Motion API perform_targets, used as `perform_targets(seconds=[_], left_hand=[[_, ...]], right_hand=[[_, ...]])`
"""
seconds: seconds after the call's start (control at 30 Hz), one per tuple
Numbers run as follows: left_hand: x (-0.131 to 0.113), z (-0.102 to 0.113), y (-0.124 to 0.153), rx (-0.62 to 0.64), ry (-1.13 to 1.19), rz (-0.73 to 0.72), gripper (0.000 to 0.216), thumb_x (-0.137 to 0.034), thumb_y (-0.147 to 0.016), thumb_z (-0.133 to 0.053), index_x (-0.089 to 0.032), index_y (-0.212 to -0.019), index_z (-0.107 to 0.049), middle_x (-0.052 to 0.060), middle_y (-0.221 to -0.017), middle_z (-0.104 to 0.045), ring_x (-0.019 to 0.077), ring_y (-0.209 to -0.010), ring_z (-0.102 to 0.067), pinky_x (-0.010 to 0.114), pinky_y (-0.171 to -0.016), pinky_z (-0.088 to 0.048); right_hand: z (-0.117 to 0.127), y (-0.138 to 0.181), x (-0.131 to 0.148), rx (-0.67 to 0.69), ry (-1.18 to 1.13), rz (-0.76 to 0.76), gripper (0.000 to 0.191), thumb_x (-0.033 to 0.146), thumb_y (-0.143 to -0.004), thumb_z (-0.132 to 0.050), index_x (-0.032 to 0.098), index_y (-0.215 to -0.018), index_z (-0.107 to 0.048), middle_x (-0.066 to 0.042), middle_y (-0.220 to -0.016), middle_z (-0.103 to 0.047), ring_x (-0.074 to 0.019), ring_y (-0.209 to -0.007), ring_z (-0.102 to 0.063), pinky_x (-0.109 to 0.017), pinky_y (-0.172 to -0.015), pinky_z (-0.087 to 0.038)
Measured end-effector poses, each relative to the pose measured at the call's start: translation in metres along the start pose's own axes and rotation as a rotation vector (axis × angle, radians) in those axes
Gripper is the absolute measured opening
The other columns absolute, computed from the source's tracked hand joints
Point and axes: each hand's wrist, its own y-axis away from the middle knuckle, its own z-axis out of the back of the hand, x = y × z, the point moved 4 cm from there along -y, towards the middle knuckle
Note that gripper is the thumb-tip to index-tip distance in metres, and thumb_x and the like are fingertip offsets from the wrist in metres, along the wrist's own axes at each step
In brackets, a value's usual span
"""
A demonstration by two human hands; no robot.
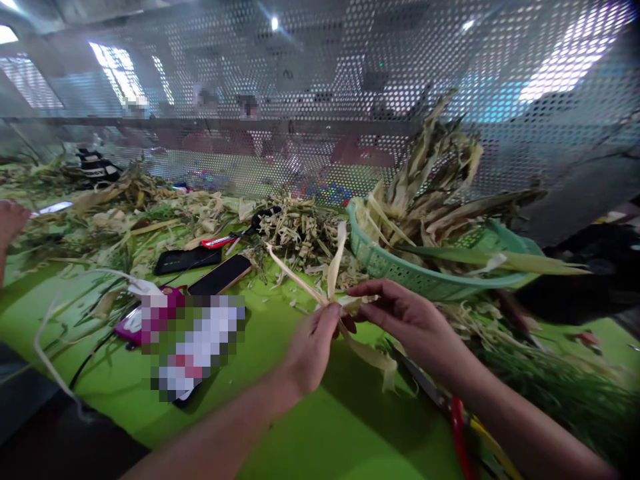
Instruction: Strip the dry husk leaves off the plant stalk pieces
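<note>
Dry, pale corn husk strips (pixel 336 260) are bunched between my two hands above the green table. My left hand (pixel 313 343) pinches them where they meet, thumb on top. From that spot a thin stalk-like strip (pixel 297 277) points up and left, and another strip (pixel 375 360) hangs down to the right. My right hand (pixel 407 317) closes its thumb and fingertips on a short piece of husk just beside the left thumb. Under my right forearm lie scissors (pixel 459 427) with red and yellow handles, partly hidden.
A green plastic basket (pixel 435 280) heaped with dry husks stands at right. Cut husk scraps (pixel 300 230) pile up behind my hands. Phones (pixel 220 275), a purple power strip (pixel 173 300) and cables lie left. Another person's hand (pixel 13 220) shows at far left. A perforated screen (pixel 310 80) rises behind.
</note>
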Motion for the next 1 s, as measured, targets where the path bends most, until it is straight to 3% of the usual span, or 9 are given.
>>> perform_targets(seconds=[0.13, 0.37, 0.5, 0.67, 0.87, 1.0], left_hand=[[0.0, -0.001, -0.001, 0.043, 0.081, 0.035, 0.046, -0.048, -0.092, -0.031, -0.016, -0.085, -0.064, 0.005, -0.081, -0.059, 0.0153, -0.075, -0.047, 0.029, -0.075, -0.038], [-0.005, 0.002, -0.001, 0.001, 0.078, 0.053, 0.044, -0.042, -0.091, -0.033, -0.016, -0.075, -0.065, 0.001, -0.063, -0.046, 0.0133, -0.062, -0.036, 0.026, -0.069, -0.035], [-0.007, 0.003, -0.001, -0.004, 0.062, 0.063, 0.037, -0.041, -0.089, -0.039, -0.016, -0.077, -0.063, 0.001, -0.067, -0.046, 0.0125, -0.063, -0.036, 0.026, -0.066, -0.034], [-0.011, -0.001, 0.001, 0.085, -0.011, 0.035, 0.028, -0.038, -0.089, -0.043, -0.017, -0.077, -0.059, 0.0, -0.072, -0.049, 0.0122, -0.067, -0.039, 0.027, -0.069, -0.034], [-0.005, -0.002, 0.001, 0.118, 0.029, 0.075, 0.031, -0.041, -0.088, -0.044, -0.017, -0.076, -0.059, 0.0, -0.069, -0.047, 0.0121, -0.065, -0.039, 0.027, -0.063, -0.03], [0.0, 0.001, 0.0, 0.108, 0.021, 0.11, 0.034, -0.042, -0.089, -0.042, -0.017, -0.081, -0.063, 0.001, -0.071, -0.05, 0.012, -0.065, -0.04, 0.027, -0.063, -0.029]], right_hand=[[-0.005, 0.0, -0.002, 0.064, -0.05, -0.022, 0.026, 0.039, -0.087, -0.058, 0.021, -0.105, -0.06, -0.006, -0.096, -0.068, -0.0196, -0.087, -0.065, -0.033, -0.081, -0.051], [0.0, -0.002, 0.001, -0.034, 0.031, 0.016, 0.024, 0.039, -0.082, -0.063, 0.019, -0.094, -0.063, -0.005, -0.085, -0.068, -0.0189, -0.08, -0.062, -0.031, -0.077, -0.049], [0.001, -0.002, 0.001, -0.019, -0.006, 0.006, 0.026, 0.04, -0.082, -0.064, 0.019, -0.097, -0.065, -0.005, -0.086, -0.068, -0.0187, -0.081, -0.062, -0.031, -0.076, -0.048], [0.002, 0.0, 0.0, -0.032, -0.067, -0.059, 0.033, 0.042, -0.081, -0.065, 0.02, -0.106, -0.065, -0.002, -0.08, -0.065, -0.013, -0.066, -0.056, -0.024, -0.058, -0.045], [0.007, -0.002, -0.005, -0.171, -0.174, -0.059, 0.027, 0.044, -0.074, -0.071, 0.019, -0.082, -0.069, -0.002, -0.077, -0.062, -0.0096, -0.056, -0.048, -0.021, -0.046, -0.039], [0.008, -0.005, -0.005, -0.172, -0.217, -0.034, 0.025, 0.042, -0.075, -0.071, 0.018, -0.078, -0.069, -0.002, -0.076, -0.06, -0.0095, -0.056, -0.047, -0.021, -0.045, -0.039]])
